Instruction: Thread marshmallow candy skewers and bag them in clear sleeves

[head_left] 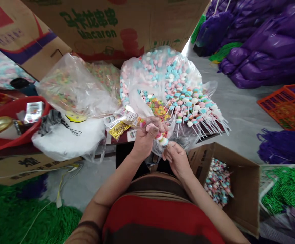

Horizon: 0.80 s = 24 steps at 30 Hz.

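Observation:
Between my two hands is a candy skewer (159, 137) of pink, white and pale blue pieces, seemingly in a clear wrapper. My left hand (146, 135) is closed round its upper part. The fingers of my right hand (175, 156) pinch its lower end, beside the white piece. Just beyond lie loose yellow and orange ring-shaped candies (159, 106) in an open plastic bag. Many finished-looking skewers (190, 105) lie piled to the right, their white sticks toward me. Left of my hands are printed clear wrappers (124, 115) and a bundle of gold twist ties (119, 129).
A large bag of pastel candies (160, 64) stands behind, before a cardboard box (94, 23). A red basin (39, 125) and a white plastic bag (68, 142) are at left. An open carton (246, 189) with wrapped skewers sits low right, near an orange crate (277, 108).

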### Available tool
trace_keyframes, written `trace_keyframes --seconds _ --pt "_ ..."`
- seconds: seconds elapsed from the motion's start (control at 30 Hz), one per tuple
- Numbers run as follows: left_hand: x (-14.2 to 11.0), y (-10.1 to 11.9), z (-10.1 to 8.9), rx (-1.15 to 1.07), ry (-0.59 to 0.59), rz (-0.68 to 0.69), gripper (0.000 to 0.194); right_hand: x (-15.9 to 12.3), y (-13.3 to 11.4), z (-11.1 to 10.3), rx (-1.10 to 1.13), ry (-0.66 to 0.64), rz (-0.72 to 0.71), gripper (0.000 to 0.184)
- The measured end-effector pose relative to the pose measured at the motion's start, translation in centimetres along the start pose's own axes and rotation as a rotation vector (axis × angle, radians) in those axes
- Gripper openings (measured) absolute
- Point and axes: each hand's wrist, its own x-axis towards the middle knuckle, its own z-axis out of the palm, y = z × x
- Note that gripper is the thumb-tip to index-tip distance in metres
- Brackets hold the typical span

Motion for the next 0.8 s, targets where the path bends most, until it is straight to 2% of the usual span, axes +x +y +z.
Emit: trace_keyframes --seconds 0.17,0.27,0.33,0.5,0.53,0.6,0.67,0.73,0.8 --pt "-0.4 -0.5 1.3 -0.07 0.048 -0.108 0.039 -0.5 0.2 -0.4 -0.019 -0.027 -0.015 0.041" --pt "0.0 0.3 1.8 -0.118 0.13 -0.097 0.04 -0.6 0.1 -1.7 -0.191 -0.029 -0.053 0.04" --pt "0.1 0.6 2.0 -0.122 0.138 -0.112 0.041 -0.6 0.1 -2.4 -0.291 -0.019 -0.067 0.04" --pt "-0.8 0.5 1.1 0.007 0.004 -0.292 0.045 -0.3 0.2 -2.0 -0.191 -0.052 -0.045 0.041" --pt "-0.9 0.7 0.8 0.007 -0.032 -0.3 0.052 -0.2 0.2 -2.0 -0.164 -0.065 -0.044 0.041" --pt "-0.5 1.7 0.2 -0.036 -0.067 -0.258 0.077 -0.1 0.3 -2.0 -0.136 -0.077 -0.045 0.04" --pt "0.5 3.1 0.0 -0.091 -0.027 -0.178 0.091 -0.1 0.4 -2.3 -0.146 -0.076 -0.044 0.04" --pt "1.6 4.3 0.3 -0.128 0.056 -0.118 0.082 -0.2 0.5 -2.5 -0.181 -0.073 -0.031 0.041" --pt "2.4 4.8 0.8 -0.154 0.144 -0.103 0.063 -0.4 0.6 -2.4 -0.202 -0.079 -0.002 0.042"
